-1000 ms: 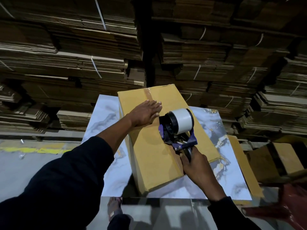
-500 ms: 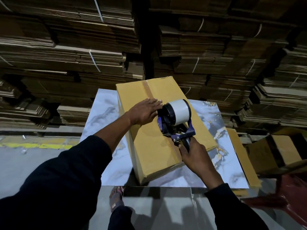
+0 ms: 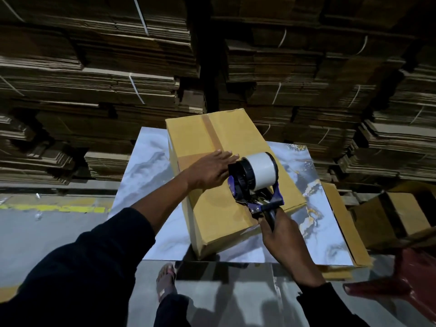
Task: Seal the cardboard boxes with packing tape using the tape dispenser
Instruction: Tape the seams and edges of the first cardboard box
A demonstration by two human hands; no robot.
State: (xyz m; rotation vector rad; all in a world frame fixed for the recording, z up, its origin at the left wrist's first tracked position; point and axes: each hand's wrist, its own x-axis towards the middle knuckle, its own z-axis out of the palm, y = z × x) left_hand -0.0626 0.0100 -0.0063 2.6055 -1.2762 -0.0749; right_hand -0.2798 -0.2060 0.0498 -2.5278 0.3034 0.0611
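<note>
Grip (right hand (image 3: 280, 232)) — tape dispenser (image 3: 256, 182) advanced.

I am running my blue tape dispenser (image 3: 254, 185) along the closed yellow cardboard box's (image 3: 226, 208) top seam, tape strip (image 3: 212, 133) lying behind.

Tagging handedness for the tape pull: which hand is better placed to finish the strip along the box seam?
Right. The right hand already grips the tape dispenser handle, its head on the cardboard box seam. The left hand lies flat on the box top, steadying it.
</note>
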